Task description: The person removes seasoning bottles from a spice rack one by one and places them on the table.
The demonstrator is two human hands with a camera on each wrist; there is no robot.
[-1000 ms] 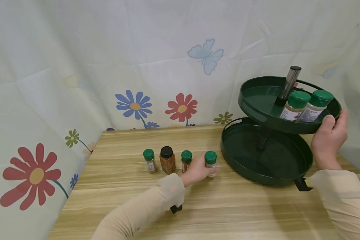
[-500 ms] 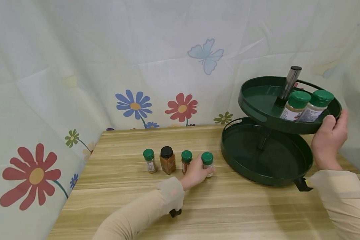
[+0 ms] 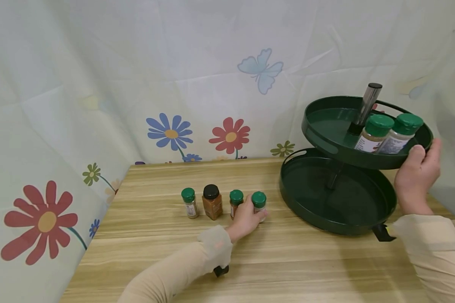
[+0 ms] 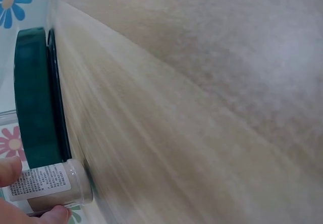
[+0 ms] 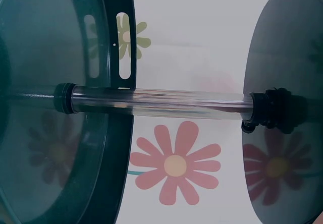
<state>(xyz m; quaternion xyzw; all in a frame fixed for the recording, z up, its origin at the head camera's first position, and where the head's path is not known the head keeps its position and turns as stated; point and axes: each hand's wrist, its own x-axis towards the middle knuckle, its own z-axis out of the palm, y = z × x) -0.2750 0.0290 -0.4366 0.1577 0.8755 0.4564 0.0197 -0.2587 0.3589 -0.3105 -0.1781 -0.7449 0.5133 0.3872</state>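
My left hand (image 3: 245, 219) grips a small green-capped spice jar (image 3: 258, 199) on the table at the right end of a row. In the left wrist view, fingertips (image 4: 54, 215) and thumb pinch this jar's clear body (image 4: 50, 183), which bears a printed white label. My right hand (image 3: 418, 179) holds the right rim of the upper tray (image 3: 331, 148) of a dark green two-tier stand. Two green-capped spice jars, one tan (image 3: 375, 134) and one whitish (image 3: 400, 134), stand on that tray beside its metal post (image 3: 368, 103).
Left of the gripped jar stand a red-brown green-capped jar (image 3: 235, 203), a larger black-capped jar (image 3: 212, 203) and another green-capped jar (image 3: 190, 203). The stand's lower tray (image 3: 307, 212) sits on the wooden table (image 3: 288, 261). A flower-printed curtain (image 3: 197, 75) hangs behind.
My left hand has slid its jar slightly leftward across the table, closer to the red-brown jar. My right hand stays at the upper tray's rim.
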